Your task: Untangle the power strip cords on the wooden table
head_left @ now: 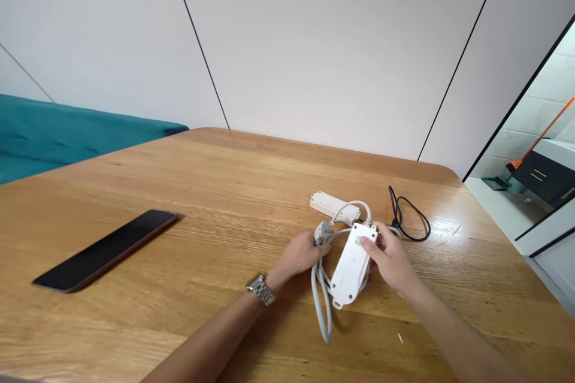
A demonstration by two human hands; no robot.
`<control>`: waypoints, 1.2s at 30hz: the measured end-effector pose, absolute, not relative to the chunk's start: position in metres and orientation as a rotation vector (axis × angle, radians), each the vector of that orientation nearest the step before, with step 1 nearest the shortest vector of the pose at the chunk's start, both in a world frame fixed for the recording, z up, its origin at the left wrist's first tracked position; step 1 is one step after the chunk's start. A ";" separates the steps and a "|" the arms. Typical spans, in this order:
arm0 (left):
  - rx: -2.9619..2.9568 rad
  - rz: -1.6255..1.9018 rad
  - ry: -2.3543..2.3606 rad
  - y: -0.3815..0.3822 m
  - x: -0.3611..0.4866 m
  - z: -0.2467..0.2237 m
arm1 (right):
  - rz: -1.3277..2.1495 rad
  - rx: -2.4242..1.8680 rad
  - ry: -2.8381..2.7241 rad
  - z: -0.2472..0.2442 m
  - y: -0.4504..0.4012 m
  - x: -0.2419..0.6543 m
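My right hand [389, 254] grips a white power strip [353, 269] by its upper right edge, thumb on the face with the screws and a small label. The strip is tilted above the table. Its grey-white cord [324, 305] loops out from the top end and hangs in bends at the left. My left hand [303, 253], with a metal-banded watch at the wrist, is closed around the cord just below its plug [323, 232]. Just behind the hands a second white power strip [335, 204] lies on the table, partly covered by the cord.
A black cable [415, 224] lies curled on the wooden table [224, 191], right of the strips. A long dark flat panel [108, 248] rests at the left. Small white scraps [399, 338] lie near my right arm. Behind are a pale wall and a teal seat [81, 134].
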State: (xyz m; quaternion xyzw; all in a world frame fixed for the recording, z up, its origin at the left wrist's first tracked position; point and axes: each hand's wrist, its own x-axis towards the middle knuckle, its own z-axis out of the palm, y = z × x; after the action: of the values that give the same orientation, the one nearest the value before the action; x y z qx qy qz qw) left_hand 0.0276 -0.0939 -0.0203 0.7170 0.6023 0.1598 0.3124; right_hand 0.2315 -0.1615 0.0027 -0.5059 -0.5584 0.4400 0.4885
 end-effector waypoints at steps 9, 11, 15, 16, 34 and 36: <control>2.409 0.037 1.616 -0.130 0.095 -0.011 | 0.236 -2.202 -1.697 -0.011 -0.188 0.298; 2.443 0.036 1.618 -0.129 0.099 -0.013 | 0.022 -2.366 -1.699 -0.010 -0.194 0.304; 2.529 0.028 1.617 -0.126 0.093 -0.018 | -0.392 -2.175 -1.751 -0.018 -0.201 0.307; 2.545 0.035 1.593 -0.125 0.089 -0.019 | -0.477 -2.035 -1.789 -0.020 -0.202 0.306; 2.699 0.130 1.201 -0.132 0.083 -0.029 | 0.285 -1.478 -2.540 -0.021 -0.230 0.237; 2.732 0.144 1.101 -0.132 0.080 -0.028 | 0.336 -1.513 -2.552 -0.017 -0.230 0.242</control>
State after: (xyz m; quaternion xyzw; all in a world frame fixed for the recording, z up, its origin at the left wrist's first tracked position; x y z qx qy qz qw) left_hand 0.0802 -0.1318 -0.0282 0.9221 0.3716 0.0488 0.0962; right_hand 0.2422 -0.2304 -0.0175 -0.5052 -0.8522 0.1121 0.0777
